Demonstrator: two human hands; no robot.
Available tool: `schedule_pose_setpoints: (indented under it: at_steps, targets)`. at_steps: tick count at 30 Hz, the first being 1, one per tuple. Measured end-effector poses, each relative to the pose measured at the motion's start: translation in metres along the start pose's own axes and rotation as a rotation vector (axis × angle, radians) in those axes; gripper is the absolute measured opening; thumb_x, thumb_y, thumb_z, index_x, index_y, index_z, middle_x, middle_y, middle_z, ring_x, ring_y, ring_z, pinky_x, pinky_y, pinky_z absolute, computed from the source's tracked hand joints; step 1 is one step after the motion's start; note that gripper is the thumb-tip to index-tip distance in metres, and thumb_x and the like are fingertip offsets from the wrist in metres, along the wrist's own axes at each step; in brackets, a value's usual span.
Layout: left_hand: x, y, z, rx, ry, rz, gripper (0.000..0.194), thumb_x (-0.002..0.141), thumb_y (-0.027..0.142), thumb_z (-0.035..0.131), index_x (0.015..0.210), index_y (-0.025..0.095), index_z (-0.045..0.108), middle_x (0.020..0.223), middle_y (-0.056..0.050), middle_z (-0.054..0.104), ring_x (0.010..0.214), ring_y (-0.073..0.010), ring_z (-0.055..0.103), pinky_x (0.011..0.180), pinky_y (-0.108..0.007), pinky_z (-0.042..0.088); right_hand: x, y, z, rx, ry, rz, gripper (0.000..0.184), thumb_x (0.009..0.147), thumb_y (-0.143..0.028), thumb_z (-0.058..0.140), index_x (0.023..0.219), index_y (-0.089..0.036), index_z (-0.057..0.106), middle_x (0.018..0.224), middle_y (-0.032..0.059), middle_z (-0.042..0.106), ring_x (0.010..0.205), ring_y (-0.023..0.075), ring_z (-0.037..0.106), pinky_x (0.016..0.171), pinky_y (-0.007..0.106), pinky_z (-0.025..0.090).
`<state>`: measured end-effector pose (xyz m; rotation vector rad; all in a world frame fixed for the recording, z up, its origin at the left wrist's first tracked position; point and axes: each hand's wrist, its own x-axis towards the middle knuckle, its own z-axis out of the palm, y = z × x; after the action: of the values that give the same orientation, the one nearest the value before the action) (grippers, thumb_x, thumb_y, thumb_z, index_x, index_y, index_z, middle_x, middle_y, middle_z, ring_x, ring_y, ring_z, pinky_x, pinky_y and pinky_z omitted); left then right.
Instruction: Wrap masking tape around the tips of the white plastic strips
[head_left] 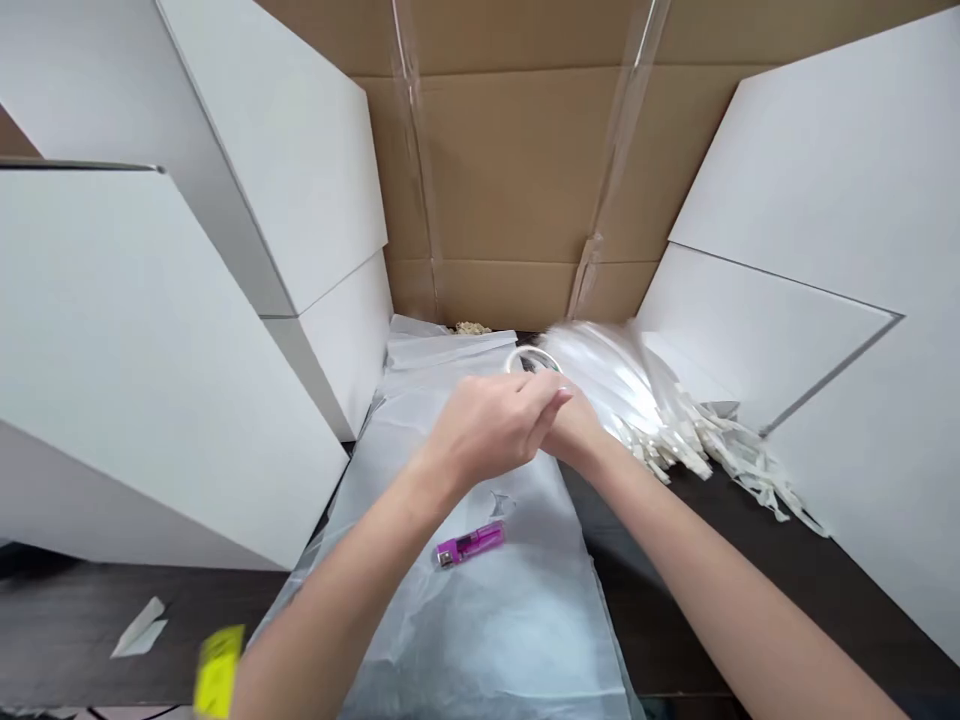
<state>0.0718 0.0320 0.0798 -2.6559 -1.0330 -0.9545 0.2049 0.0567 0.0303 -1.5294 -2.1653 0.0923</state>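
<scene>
My left hand [495, 425] is closed in a fist or pinch, in front of my right hand [574, 430]. The two hands meet above a white plastic sheet [517, 610]. Just beyond my fingers a white ring-like loop [534, 352] stands up; it seems to be in my hands, but which one grips it is hidden. Most of my right hand's fingers are covered by the left. A purple see-through lighter [470, 544] lies on the sheet below my hands. Right of my hands is a blurred bunch of clear plastic bags [607, 375] with bunched white ends.
White boxes [150, 340] stand stacked on the left, and more white boxes [817, 180] on the right. Taped brown cardboard [517, 165] forms the back. A torn white scrap [140, 628] lies on the dark table [67, 610]. A yellow tag [217, 672] shows by my left forearm.
</scene>
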Motion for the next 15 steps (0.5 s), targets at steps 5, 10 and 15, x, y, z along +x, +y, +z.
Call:
schedule_pose_setpoints:
  at_steps: [5, 10, 15]
  targets:
    - [-0.024, -0.027, 0.013, -0.355, -0.022, -0.282, 0.039, 0.105, 0.041, 0.028, 0.072, 0.020, 0.033, 0.059, 0.002, 0.038, 0.053, -0.0113, 0.034, 0.055, -0.028, 0.027, -0.035, 0.040, 0.005, -0.247, -0.012, -0.216, 0.030, 0.100, -0.027, 0.045, 0.076, -0.018, 0.058, 0.076, 0.0099, 0.066, 0.086, 0.0261, 0.061, 0.075, 0.037, 0.042]
    - [-0.040, -0.043, 0.039, -0.745, 0.036, -0.488, 0.042, 0.104, 0.045, 0.031, 0.071, 0.020, 0.031, 0.064, 0.003, 0.035, 0.058, -0.0106, 0.033, 0.056, -0.027, 0.029, -0.047, 0.039, 0.009, -0.136, -0.120, -0.207, 0.035, 0.100, -0.043, 0.050, 0.077, -0.020, 0.061, 0.084, 0.0061, 0.068, 0.087, 0.0237, 0.063, 0.063, 0.033, 0.039]
    - [-0.044, -0.048, 0.049, -0.809, -0.002, -0.487, 0.041, 0.104, 0.045, 0.034, 0.072, 0.019, 0.038, 0.066, 0.003, 0.039, 0.061, -0.0107, 0.037, 0.059, -0.027, 0.032, -0.032, 0.025, 0.003, 0.361, 0.046, 0.003, 0.029, 0.100, -0.047, 0.049, 0.105, -0.023, 0.064, 0.090, 0.0035, 0.069, 0.076, 0.0180, 0.064, 0.066, 0.031, 0.048]
